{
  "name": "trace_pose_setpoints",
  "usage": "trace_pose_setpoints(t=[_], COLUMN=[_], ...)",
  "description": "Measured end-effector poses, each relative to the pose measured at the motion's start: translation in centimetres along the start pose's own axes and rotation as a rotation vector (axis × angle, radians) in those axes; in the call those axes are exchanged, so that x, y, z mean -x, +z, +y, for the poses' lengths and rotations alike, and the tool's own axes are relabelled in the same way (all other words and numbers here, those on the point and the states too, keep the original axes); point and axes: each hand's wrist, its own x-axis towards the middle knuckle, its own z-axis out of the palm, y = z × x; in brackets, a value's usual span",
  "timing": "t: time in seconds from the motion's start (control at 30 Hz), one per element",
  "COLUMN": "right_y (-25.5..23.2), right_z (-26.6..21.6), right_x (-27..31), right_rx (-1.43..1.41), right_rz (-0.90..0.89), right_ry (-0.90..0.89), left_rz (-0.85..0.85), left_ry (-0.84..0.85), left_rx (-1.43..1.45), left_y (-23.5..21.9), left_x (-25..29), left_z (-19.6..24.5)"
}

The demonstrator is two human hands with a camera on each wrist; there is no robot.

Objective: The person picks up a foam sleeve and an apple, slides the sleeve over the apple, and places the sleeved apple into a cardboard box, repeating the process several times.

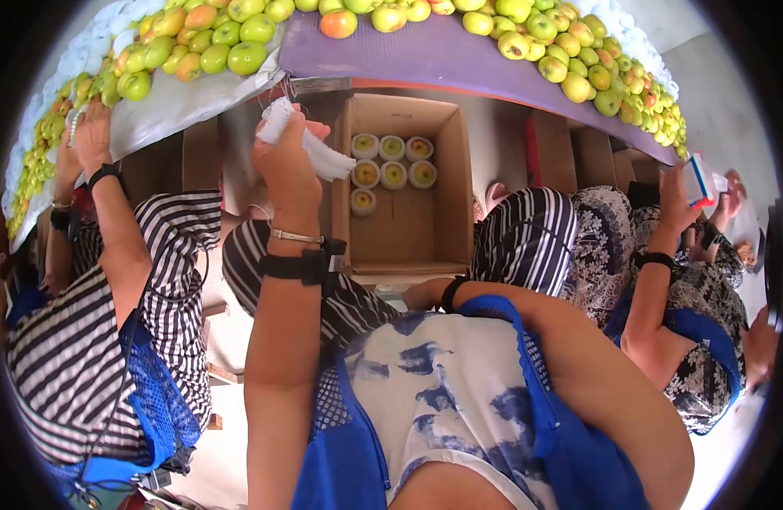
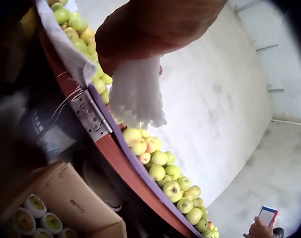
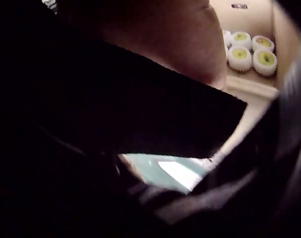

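My left hand (image 1: 285,166) is raised at the table's edge, left of the cardboard box, and grips white foam net sleeves (image 1: 328,160) that stick out on both sides of it. In the left wrist view the foam sleeve (image 2: 135,96) hangs below the fingers. Several apples (image 1: 394,176) in white foam nets stand in rows at the far part of the cardboard box (image 1: 417,234). My right hand (image 1: 424,294) is low by the near edge of the box, over the lap. Its fingers are hidden in the head view and dark in the right wrist view.
Loose green and reddish apples (image 1: 247,58) lie heaped along the purple-edged table (image 1: 391,59). A metal bracket (image 2: 90,115) sits on its edge. A person in stripes (image 1: 77,331) is at the left; another person's hand (image 1: 676,200) holds a white-and-blue item (image 1: 697,180) at the right.
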Motion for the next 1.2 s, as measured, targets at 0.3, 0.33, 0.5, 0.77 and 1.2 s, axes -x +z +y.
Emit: trace_pose_setpoints(t=[0.3, 0.33, 0.5, 0.77, 1.2], right_y=[0.3, 0.6, -0.3, -6.2, -7.2], right_z=[1.1, 0.9, 0.2, -0.8, -1.5], right_x=[-4.3, -4.5, -3.9, -1.9, -2.2], right_rx=[-0.626, -0.593, -0.43, -0.371, -0.255], right_rz=[-0.115, -0.119, -0.127, -0.158, 0.044], right_ry=[0.015, -0.005, -0.058, -0.093, -0.184], left_rz=[0.025, 0.033, 0.096, -0.033, -0.786], left_ry=[-0.16, -0.15, -0.18, -0.579, -0.772], left_rx=[0.058, 0.067, -0.038, -0.151, -0.24], left_y=[-3.1, -3.2, -3.9, -0.9, 2.2], left_x=[-2.4, -2.6, -2.8, -6.7, -7.5], left_z=[-2.4, -2.1, -2.3, -7.1, -6.0])
